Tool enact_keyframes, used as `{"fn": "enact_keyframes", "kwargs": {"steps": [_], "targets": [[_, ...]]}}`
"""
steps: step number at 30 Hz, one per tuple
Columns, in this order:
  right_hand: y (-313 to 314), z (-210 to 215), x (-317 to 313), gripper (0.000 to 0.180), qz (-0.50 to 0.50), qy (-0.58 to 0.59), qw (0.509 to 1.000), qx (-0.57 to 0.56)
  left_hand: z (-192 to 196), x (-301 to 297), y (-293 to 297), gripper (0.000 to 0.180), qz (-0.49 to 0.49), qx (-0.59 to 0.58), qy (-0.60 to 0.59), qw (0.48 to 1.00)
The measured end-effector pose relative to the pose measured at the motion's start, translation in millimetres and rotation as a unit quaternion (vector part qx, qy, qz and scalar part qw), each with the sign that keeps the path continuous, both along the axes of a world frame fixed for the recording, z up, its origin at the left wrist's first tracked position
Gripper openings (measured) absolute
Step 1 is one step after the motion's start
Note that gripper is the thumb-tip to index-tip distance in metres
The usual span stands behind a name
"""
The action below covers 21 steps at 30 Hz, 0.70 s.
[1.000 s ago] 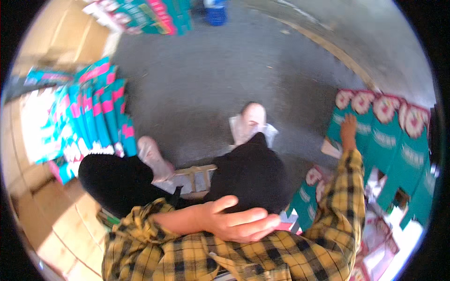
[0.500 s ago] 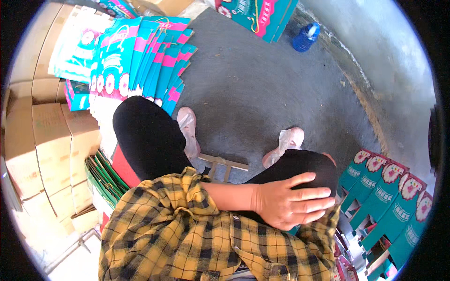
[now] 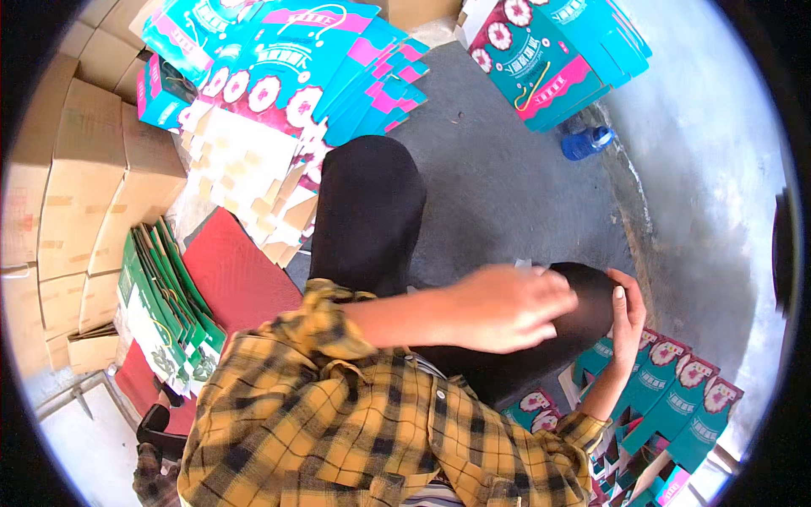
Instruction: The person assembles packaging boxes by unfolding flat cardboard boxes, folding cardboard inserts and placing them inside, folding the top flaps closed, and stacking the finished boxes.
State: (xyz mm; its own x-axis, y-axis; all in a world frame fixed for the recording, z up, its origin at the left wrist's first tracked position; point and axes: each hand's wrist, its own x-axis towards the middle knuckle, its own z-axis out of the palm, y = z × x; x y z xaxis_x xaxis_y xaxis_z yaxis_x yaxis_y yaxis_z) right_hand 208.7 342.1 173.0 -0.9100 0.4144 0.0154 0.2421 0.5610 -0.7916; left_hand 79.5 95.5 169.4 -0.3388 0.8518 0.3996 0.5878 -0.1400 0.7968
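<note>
Left hand [image 3: 517, 308]: motion-blurred above the right thigh, fingers partly bent; closure cannot be told. Right hand [image 3: 623, 321]: fingers extended, thumb apart, against the outer side of the black-clad right knee [image 3: 583, 291]. Teal cartons [image 3: 663, 410] stand in a row just below it, lower right; contents not discernible, sleeve hiding part. Half a second earlier, the left hand lay spread over the knee and the right was hidden. Outward: green cartons [image 3: 160, 296] on a red mat [image 3: 236, 258], left; taped brown boxes [image 3: 84, 182], contents hidden, far left; fanned teal packaging [image 3: 283, 63], upper left; blue bottle [image 3: 583, 144], upper right.
</note>
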Motion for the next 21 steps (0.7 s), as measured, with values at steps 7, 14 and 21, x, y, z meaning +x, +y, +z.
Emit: {"fn": "enact_keyframes", "kwargs": {"steps": [7,14,21], "targets": [[-58,33,-40,0.018,0.101,-0.041,0.980,0.164,-66,-186,-179,0.033,0.551,-0.110,0.187,0.806],[-51,12,-37,0.027,0.135,-0.143,0.907,0.371,-177,-271,-214,0.078,0.640,-0.341,0.149,0.673],[-54,14,-31,0.028,0.097,-0.172,0.901,0.387,-194,-291,-206,0.072,0.589,-0.376,0.120,0.705]]}}
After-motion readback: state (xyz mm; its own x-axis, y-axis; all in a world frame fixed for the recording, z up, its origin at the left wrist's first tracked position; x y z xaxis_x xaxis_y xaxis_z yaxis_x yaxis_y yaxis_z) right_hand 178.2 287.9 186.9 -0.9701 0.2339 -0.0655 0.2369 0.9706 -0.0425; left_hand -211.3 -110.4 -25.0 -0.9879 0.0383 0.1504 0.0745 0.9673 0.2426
